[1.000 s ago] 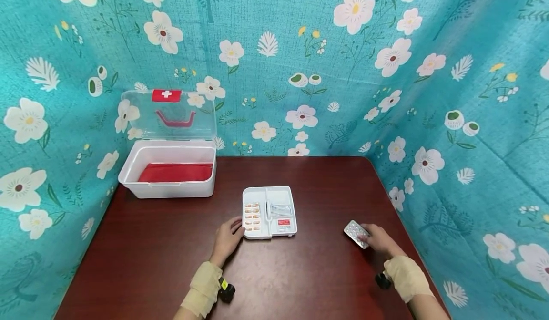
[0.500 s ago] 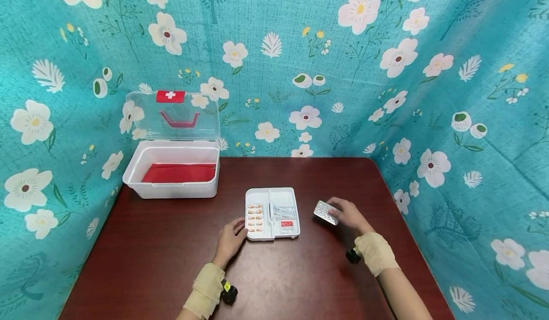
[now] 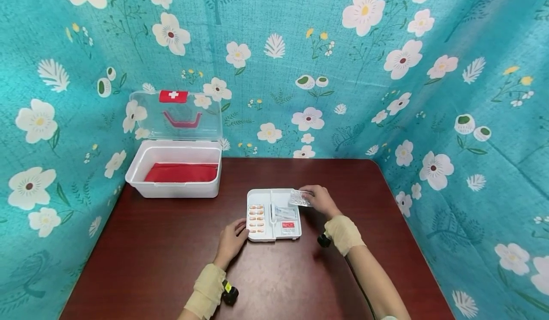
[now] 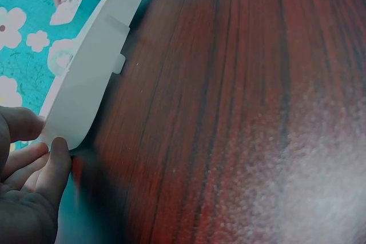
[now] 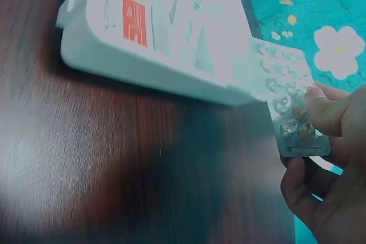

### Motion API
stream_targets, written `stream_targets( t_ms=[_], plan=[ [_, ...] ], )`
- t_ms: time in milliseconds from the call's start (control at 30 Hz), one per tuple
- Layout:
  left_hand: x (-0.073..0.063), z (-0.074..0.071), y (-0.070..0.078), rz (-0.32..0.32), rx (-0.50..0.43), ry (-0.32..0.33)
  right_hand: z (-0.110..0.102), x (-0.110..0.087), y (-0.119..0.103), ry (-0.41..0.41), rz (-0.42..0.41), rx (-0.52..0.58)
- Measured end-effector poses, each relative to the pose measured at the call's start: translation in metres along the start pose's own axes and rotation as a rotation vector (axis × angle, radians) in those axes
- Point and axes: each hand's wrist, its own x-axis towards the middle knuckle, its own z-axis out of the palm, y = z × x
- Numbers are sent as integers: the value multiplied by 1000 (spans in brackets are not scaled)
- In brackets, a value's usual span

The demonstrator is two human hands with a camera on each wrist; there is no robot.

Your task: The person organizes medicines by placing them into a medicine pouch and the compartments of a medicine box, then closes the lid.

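A white divided plastic case (image 3: 272, 215) lies open on the table. Its left section holds a blister pack of orange-and-white capsules (image 3: 256, 219). In its right section are a clear-and-white sachet (image 3: 285, 213) and a packet with a red label (image 3: 288, 227). My left hand (image 3: 233, 240) grips the case's near left corner, thumb and fingers against its walls in the left wrist view. Between thumb and fingers, my right hand (image 3: 319, 200) pinches a clear blister pack (image 5: 285, 92) of round pills. That pack overlaps the case's far right corner.
At the back left stands a clear-lidded white first-aid box (image 3: 171, 190), lid raised against the curtain, with a folded red cloth (image 3: 181, 172) inside. Flowered teal curtain (image 3: 257, 72) encloses the back and sides of the dark wooden table (image 3: 274, 282).
My right hand has carried the blister pack leftward and away from me, from the table's right side to the case's far right corner. The left hand stays at the case.
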Motion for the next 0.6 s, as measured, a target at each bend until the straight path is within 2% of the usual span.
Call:
stream_targets(
  t_ms=[333, 600],
  plan=[
    [0, -1, 0, 9, -2, -6, 23, 24, -23, -13, -10, 11],
    [0, 0, -1, 13, -41, -21, 40, 36, -29, -15, -29, -33]
  ],
)
